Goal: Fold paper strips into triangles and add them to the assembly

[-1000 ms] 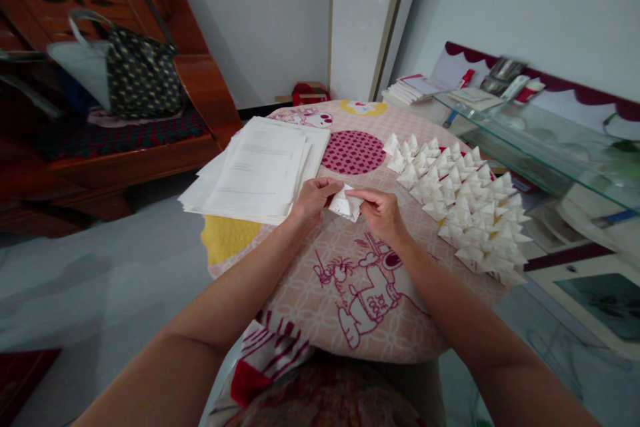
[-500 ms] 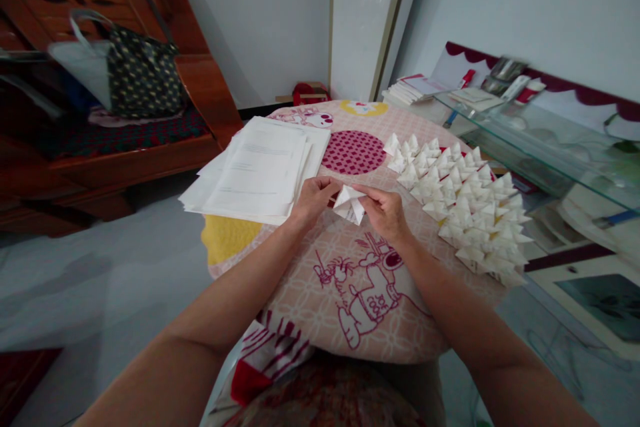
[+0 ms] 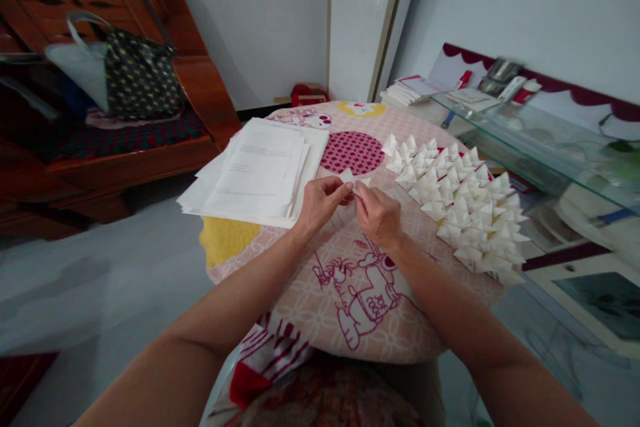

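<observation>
Folded paper [image 3: 346,175] sits between the 2 hands [image 3: 320,203], pinched by both (partly hidden).

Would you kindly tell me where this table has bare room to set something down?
Bare cloth shows between the forearms, and on the purple oval between the paper stack and the folded pieces. It is crowded left, under the stack; right, under the pieces; and centrally, where the left hand and right hand pinch a small paper.

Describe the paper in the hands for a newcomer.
Start at the cartoon-print tablecloth. Between the printed sheets at left and the pointed folded-paper pieces at right is a small white folded paper. It alone is pinched by the left hand and right hand.
</observation>
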`<state>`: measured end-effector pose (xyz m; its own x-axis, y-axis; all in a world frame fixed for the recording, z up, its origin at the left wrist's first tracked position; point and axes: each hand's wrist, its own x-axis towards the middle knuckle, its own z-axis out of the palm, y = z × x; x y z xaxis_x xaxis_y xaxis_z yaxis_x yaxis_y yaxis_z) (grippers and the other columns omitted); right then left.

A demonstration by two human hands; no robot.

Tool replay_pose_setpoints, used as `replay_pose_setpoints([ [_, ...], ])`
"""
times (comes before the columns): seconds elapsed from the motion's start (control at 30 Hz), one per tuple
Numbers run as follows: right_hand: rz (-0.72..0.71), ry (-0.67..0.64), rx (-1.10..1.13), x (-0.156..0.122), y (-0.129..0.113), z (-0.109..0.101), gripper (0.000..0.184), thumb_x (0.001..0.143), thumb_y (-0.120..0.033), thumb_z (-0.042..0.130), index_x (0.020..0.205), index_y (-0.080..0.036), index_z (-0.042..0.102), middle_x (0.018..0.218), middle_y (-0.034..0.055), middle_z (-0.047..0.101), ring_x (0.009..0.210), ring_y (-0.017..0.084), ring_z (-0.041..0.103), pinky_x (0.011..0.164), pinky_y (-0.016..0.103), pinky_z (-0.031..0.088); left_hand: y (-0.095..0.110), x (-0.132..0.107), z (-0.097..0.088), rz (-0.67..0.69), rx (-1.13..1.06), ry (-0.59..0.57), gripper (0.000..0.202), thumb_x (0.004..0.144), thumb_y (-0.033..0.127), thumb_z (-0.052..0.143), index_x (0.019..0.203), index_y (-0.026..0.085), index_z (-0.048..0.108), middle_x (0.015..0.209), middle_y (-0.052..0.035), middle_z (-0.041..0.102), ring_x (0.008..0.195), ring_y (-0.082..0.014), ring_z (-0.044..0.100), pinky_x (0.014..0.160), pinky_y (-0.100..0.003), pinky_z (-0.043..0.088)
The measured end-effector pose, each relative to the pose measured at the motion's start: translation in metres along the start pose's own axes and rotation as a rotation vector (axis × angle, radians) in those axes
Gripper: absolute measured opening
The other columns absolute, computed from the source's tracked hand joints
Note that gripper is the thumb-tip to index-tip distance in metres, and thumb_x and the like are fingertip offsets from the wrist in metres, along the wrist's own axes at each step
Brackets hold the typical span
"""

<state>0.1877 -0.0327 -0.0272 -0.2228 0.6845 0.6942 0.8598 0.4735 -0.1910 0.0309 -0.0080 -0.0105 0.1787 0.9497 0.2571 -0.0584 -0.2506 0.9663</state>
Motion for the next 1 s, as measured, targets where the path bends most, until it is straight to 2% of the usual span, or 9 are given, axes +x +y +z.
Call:
replay_pose_setpoints([
  [0.1,-0.115,-0.039,0.033,0.001,-0.006,-0.002,0.030,0.099,-0.023,0.047,0.115,-0.014,0.071,0.085,0.0107,0.071,0.077,0.020,0.063,0.068,0.029,0.048,-0.004,0.005,-0.005,-0.040,-0.096,0.081,0.038,0.077,0.048,0.074,0.066,0.016,0.056,0.062,0.0004,0.062,0.059,-0.0113,0.061,0.063,-0.026,0.056],
  [0.2,-0.122,0.006,0.129,0.004,-0.008,-0.010,0.027,0.100,-0.024,0.047,0.091,-0.017,0.072,0.077,0.0078,0.069,0.072,0.017,0.061,0.067,0.029,0.047,-0.004,0.008,-0.011,-0.051,-0.116,0.102,0.032,0.074,0.042,0.073,0.066,0.016,0.056,0.062,0.0018,0.060,0.056,-0.0091,0.057,0.057,-0.021,0.051],
  [0.3,0.060,0.152,0.193,0.008,-0.002,-0.020,0.035,0.098,-0.029,0.051,0.068,-0.019,0.064,0.061,0.0034,0.059,0.060,0.015,0.054,0.062,0.028,0.045,0.000,0.008,-0.015,-0.065,-0.064,0.020,0.029,0.075,0.036,0.072,0.064,0.016,0.055,0.054,0.0034,0.055,0.047,-0.0057,0.047,0.046,-0.017,0.036],
  [0.4,0.297,0.229,0.364,0.012,0.012,-0.027,0.028,0.092,-0.037,0.059,0.075,-0.018,0.069,0.066,0.0030,0.062,0.060,0.015,0.055,0.059,0.029,0.046,0.003,0.006,-0.017,-0.137,-0.071,-0.166,0.029,0.078,0.035,0.070,0.065,0.017,0.052,0.047,0.0058,0.049,0.040,-0.0040,0.038,0.042,-0.017,0.026],
  [0.5,0.500,0.105,0.628,0.014,0.025,-0.027,0.028,0.083,-0.043,0.070,0.091,-0.018,0.076,0.072,0.0029,0.067,0.057,0.014,0.056,0.054,0.029,0.049,0.005,0.004,-0.015,-0.190,-0.081,-0.299,0.025,0.080,0.035,0.068,0.072,0.016,0.055,0.046,0.0061,0.050,0.038,-0.0041,0.037,0.041,-0.017,0.024],
  [0.6,0.577,-0.100,0.798,0.015,0.032,-0.027,0.037,0.074,-0.044,0.078,0.100,-0.018,0.079,0.058,-0.0014,0.061,0.049,0.013,0.051,0.048,0.027,0.045,0.005,0.003,-0.014,-0.203,-0.073,-0.348,0.021,0.081,0.034,0.067,0.076,0.015,0.058,0.045,0.0062,0.051,0.037,-0.0040,0.036,0.040,-0.017,0.024],
  [0.73,0.549,-0.282,0.854,0.016,0.032,-0.030,0.045,0.069,-0.041,0.081,0.106,-0.015,0.079,0.048,-0.0056,0.050,0.043,0.010,0.041,0.043,0.024,0.034,0.004,0.004,-0.014,-0.212,-0.040,-0.420,0.018,0.082,0.031,0.066,0.079,0.014,0.060,0.047,0.0053,0.053,0.037,-0.0044,0.039,0.040,-0.017,0.028],
  [0.9,0.416,-0.338,0.764,0.020,0.028,-0.035,0.045,0.068,-0.036,0.082,0.106,-0.013,0.079,0.062,-0.0008,0.062,0.055,0.012,0.049,0.048,0.024,0.035,0.002,0.005,-0.015,-0.196,-0.045,-0.441,0.016,0.082,0.029,0.066,0.079,0.014,0.061,0.051,0.0037,0.056,0.040,-0.0049,0.044,0.041,-0.016,0.032],
  [1.0,0.421,-0.354,0.829,0.021,0.025,-0.036,0.040,0.072,-0.036,0.079,0.105,-0.014,0.079,0.069,0.0012,0.067,0.059,0.012,0.053,0.049,0.024,0.037,0.001,0.005,-0.015,-0.192,-0.061,-0.433,0.020,0.083,0.032,0.067,0.079,0.013,0.062,0.054,0.0029,0.057,0.044,-0.0055,0.048,0.043,-0.016,0.035],
])
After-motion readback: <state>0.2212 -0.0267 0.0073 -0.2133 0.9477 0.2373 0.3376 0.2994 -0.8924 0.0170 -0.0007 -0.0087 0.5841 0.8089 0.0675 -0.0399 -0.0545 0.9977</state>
